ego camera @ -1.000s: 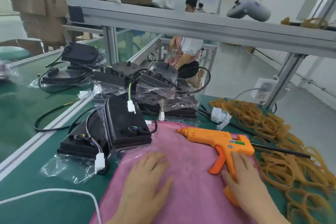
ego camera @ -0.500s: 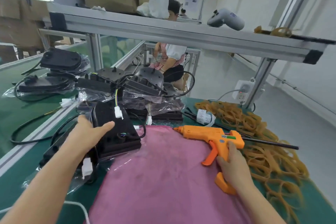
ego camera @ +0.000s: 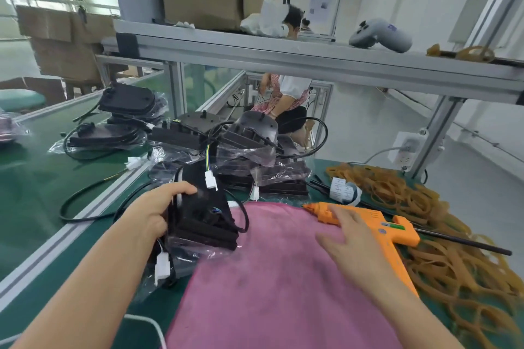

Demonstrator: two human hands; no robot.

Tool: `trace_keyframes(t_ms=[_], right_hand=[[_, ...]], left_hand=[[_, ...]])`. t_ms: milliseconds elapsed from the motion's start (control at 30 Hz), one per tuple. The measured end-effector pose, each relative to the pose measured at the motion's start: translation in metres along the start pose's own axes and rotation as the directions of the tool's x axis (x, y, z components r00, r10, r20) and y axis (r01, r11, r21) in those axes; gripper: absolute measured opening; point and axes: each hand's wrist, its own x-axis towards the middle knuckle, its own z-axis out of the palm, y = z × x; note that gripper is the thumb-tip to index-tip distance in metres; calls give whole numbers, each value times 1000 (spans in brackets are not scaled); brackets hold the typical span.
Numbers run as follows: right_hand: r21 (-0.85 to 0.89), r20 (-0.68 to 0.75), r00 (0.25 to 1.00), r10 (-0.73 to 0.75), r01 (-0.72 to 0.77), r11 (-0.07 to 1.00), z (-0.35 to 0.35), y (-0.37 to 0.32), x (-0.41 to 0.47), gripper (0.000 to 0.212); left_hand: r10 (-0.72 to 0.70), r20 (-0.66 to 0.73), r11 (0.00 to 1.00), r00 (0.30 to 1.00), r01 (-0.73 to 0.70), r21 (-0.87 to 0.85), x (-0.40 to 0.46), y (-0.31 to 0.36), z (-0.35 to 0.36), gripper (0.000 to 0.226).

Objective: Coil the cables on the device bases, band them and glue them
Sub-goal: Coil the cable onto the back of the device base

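Green workbench carries a pink cloth; left hand clamps a black device base at the cloth's left edge, right hand lies spread beside the orange glue gun, rubber bands far right

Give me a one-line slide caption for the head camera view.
Left hand grips a black device base; right hand rests open beside the orange glue gun.
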Motion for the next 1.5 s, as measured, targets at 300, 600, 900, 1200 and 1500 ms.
trace_keyframes(t_ms=[300,600,900,1200,1500], right_hand=[[763,585,808,-64,-523,380,28,-69,-11,53],[835,294,953,69,-292,466,-13,-16,-10,32],[837,316,908,274,-403,371,-7,14,0,13],[266,439,884,160,-299,917,6,21,-12,52],[306,402,896,189,-326,895,21,15,-16,68]], left_hand=[[26,395,997,918,7,-81,-69,-26,-10,28],[45,551,995,833,-89,53,-63,-75,48,50],[-147,670,983,728,34,179,-41,-105,48,48],[289,434,560,853,-518,647,-32,-101,60,22],[532,235,-236,813,-124,964,2,-20,3,15]])
